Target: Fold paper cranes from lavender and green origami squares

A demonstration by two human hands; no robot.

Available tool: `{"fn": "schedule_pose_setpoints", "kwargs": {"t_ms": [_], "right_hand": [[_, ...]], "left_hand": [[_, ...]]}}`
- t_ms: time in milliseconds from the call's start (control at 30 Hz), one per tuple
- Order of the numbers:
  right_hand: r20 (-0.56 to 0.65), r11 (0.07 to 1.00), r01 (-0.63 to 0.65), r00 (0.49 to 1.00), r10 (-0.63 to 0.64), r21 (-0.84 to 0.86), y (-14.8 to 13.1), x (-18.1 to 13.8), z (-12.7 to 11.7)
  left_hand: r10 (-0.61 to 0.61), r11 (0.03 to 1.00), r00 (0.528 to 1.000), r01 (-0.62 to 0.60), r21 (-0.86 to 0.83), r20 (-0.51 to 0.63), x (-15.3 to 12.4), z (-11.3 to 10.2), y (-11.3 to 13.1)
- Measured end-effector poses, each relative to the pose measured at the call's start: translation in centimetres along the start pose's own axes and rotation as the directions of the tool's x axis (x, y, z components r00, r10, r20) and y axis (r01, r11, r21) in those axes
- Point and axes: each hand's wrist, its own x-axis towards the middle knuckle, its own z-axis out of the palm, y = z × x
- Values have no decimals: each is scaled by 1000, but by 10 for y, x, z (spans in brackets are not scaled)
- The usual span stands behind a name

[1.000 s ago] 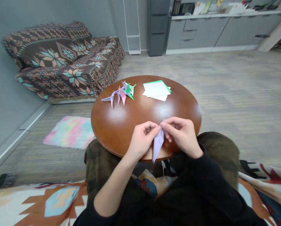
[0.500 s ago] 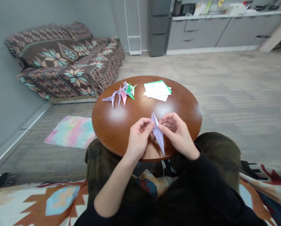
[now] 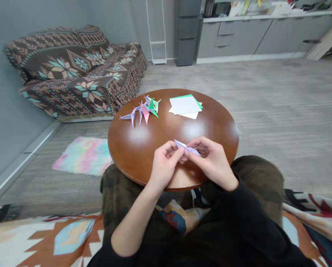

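Observation:
A lilac folded paper piece point(image 3: 186, 147) is pinched between both of my hands, just above the near part of the round brown table point(image 3: 132, 144). My left hand point(image 3: 164, 165) grips its left side with curled fingers. My right hand point(image 3: 214, 161) grips its right side, thumb and fingers pressed together. The piece now lies nearly flat, one point aimed left and away from me. Finished paper cranes point(image 3: 143, 108), lilac, pink and green, lie at the table's far left. A small stack of square sheets point(image 3: 185, 106), white over green, rests at the far middle.
A sofa with a patterned brown throw point(image 3: 71, 70) stands at the back left. A pastel rug point(image 3: 82, 155) lies on the floor left of the table. Grey cabinets point(image 3: 238, 35) line the far wall. A patterned blanket point(image 3: 43, 237) covers the seat beside my legs.
The lilac piece hung point-down a second ago, then stood upright between my fingers. It has turned to lie almost flat, and both hands have closed in around it.

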Motion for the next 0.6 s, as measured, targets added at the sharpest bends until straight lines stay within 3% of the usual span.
{"fn": "schedule_pose_setpoints", "kwargs": {"t_ms": [200, 400, 600], "right_hand": [[-4, 985, -76, 997, 77, 157, -4, 5, -2], [58, 940, -227, 974, 220, 253, -1, 7, -6], [90, 959, -154, 987, 136, 238, 3, 5, -6]], "left_hand": [[73, 992, 996, -78, -98, -53, 0, 3, -8], [53, 991, 997, -60, -117, -61, 1, 5, -9], [31, 995, 995, -41, -94, -98, 2, 4, -6]]}}
